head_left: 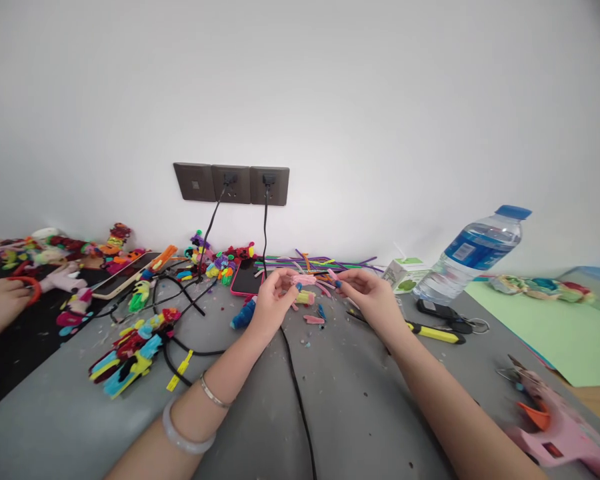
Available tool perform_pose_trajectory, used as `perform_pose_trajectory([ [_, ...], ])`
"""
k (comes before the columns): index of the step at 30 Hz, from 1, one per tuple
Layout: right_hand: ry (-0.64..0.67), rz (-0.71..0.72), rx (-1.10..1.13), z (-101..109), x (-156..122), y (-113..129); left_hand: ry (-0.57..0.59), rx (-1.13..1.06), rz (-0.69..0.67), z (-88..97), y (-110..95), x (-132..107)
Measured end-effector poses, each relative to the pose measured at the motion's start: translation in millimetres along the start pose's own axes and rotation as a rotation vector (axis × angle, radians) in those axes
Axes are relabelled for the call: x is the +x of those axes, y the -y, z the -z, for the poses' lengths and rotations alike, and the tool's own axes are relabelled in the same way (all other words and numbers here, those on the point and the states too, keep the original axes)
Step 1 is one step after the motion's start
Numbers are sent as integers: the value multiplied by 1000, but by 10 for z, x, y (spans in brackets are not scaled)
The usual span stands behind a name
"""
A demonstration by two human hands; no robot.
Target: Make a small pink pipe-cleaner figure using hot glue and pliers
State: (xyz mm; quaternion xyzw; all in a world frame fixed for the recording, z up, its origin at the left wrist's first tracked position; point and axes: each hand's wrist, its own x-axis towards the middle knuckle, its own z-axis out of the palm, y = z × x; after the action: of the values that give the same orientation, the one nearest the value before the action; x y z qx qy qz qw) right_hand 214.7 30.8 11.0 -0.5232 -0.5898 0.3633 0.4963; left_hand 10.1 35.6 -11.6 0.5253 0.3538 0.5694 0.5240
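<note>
Pinched in my left hand (276, 301) is a pink fuzzy pipe-cleaner piece (304, 279), held above the grey table. My right hand (367, 293) grips a short pink pipe cleaner (332, 275) between thumb and fingers, a little to the right of the first piece. Below the hands lie a yellow-and-pink fuzzy piece (306, 297), a small pink scrap (314, 320) and a blue scrap (322, 312). A blue fuzzy piece (243, 315) rests just left of my left wrist.
A pink glue gun (563, 427) lies at the right front. Behind it are a utility knife (436, 333), keys (443, 315), a tilted water bottle (473, 253) and a drink carton (405, 273). Black cables (295, 387) cross the table. Another person's hand (3, 307) holds orange-handled scissors (31, 287).
</note>
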Motion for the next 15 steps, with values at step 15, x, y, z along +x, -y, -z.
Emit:
perform_pose_trajectory([
  [15,38,41,80,-100,-54,83,64,35,93,-24,-37,-14],
])
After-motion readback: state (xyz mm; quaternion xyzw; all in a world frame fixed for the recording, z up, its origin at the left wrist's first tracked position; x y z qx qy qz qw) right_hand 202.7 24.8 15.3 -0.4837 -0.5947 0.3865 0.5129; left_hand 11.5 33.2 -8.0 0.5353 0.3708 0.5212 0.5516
